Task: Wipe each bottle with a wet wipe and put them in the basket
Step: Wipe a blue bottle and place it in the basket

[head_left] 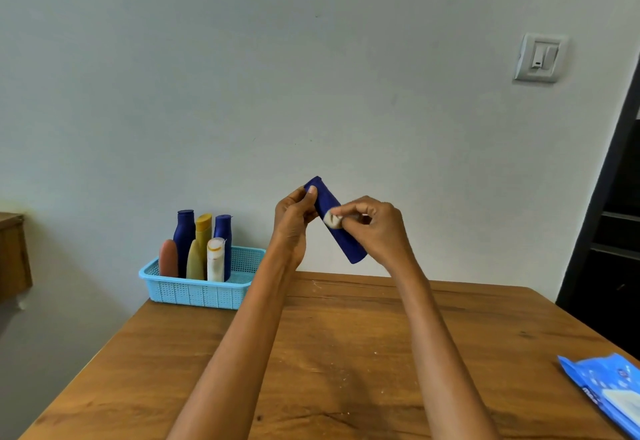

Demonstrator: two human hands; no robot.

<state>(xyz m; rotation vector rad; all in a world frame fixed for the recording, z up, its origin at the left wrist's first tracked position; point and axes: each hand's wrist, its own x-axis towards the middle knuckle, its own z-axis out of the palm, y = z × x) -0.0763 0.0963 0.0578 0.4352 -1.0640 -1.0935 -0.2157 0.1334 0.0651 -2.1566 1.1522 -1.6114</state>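
Note:
A dark blue bottle (346,239) is held tilted in the air above the far edge of the table. My left hand (293,218) grips its upper end. My right hand (375,225) pinches a small crumpled wet wipe (332,220) and presses it against the bottle's middle. A light blue basket (194,290) stands at the table's far left corner. Several bottles stand upright in it: two dark blue, one yellow, one orange-brown, one olive and one white.
A wooden table (346,353) fills the lower view, with small white crumbs on it. A blue pack of wet wipes (606,387) lies at the right edge. A wall switch (540,57) is on the wall. Dark shelving stands at the far right.

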